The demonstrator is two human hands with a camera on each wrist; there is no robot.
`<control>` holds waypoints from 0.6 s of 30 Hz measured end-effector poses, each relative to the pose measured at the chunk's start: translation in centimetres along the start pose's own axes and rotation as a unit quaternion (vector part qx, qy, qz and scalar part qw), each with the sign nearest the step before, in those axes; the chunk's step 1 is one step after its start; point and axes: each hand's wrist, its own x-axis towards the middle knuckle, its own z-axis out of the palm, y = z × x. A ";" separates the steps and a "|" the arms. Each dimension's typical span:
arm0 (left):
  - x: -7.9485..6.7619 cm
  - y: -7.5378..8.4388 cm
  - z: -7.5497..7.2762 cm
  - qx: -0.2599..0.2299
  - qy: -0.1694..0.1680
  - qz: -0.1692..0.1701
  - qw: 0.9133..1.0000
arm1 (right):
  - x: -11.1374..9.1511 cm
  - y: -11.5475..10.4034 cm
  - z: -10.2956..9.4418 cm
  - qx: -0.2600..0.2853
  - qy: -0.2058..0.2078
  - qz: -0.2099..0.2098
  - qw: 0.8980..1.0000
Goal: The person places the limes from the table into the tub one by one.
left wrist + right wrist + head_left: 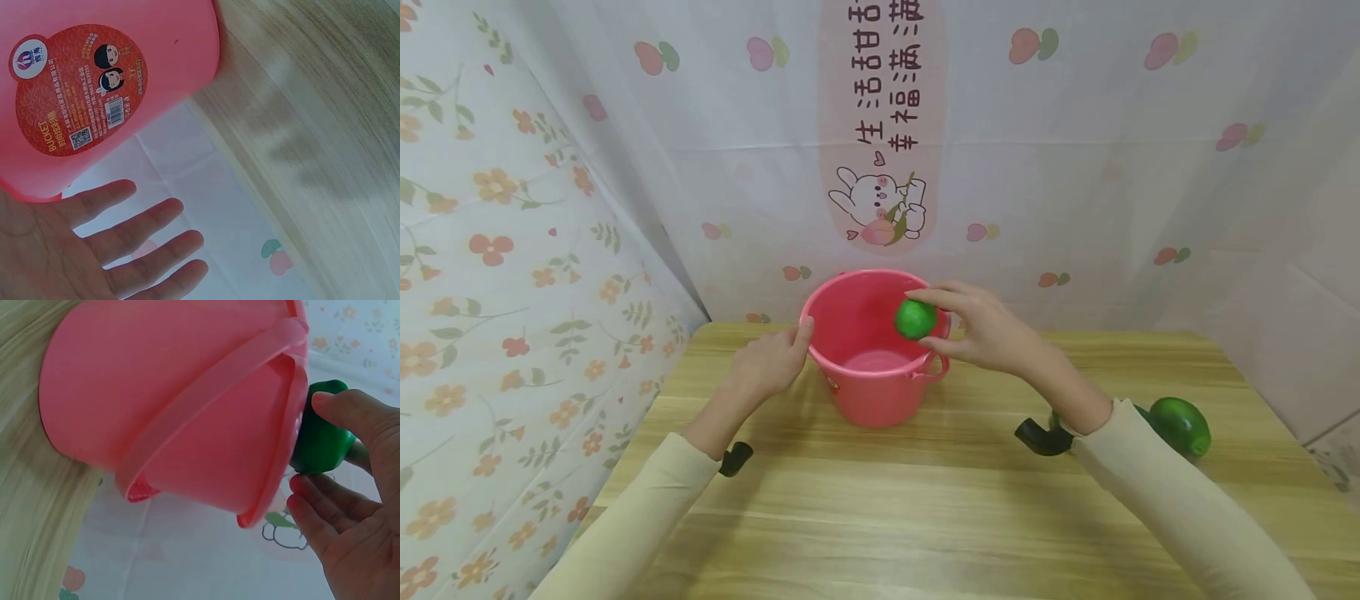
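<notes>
A pink bucket [880,400] stands upright on the wooden table, its mouth facing up. My left hand [772,360] is at the bucket's left rim, thumb against the edge; in the left wrist view its four fingers [147,232] extend straight beside the wall. My right hand [981,327] pinches a small green bell pepper [915,319] between thumb and fingers, over the right side of the bucket's mouth. In the right wrist view the pepper [322,434] shows beside the rim, partly hidden by it.
A dark green oval fruit or vegetable [1180,425] lies on the table at the right, with more green partly hidden behind my right sleeve [1157,492]. A printed curtain [737,192] hangs behind the table [865,517], and a floral one [497,275] hangs at the left.
</notes>
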 end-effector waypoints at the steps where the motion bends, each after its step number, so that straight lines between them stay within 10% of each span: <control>1: 0.0 0.0 0.0 -0.002 -0.001 -0.001 1.000 | 0.2 0.0 0.1 0.003 -0.005 0.003 1.000; 18: 0.1 0.0 0.0 0.000 0.000 0.003 1.000 | 1.4 0.0 1.1 0.005 -0.040 0.037 0.998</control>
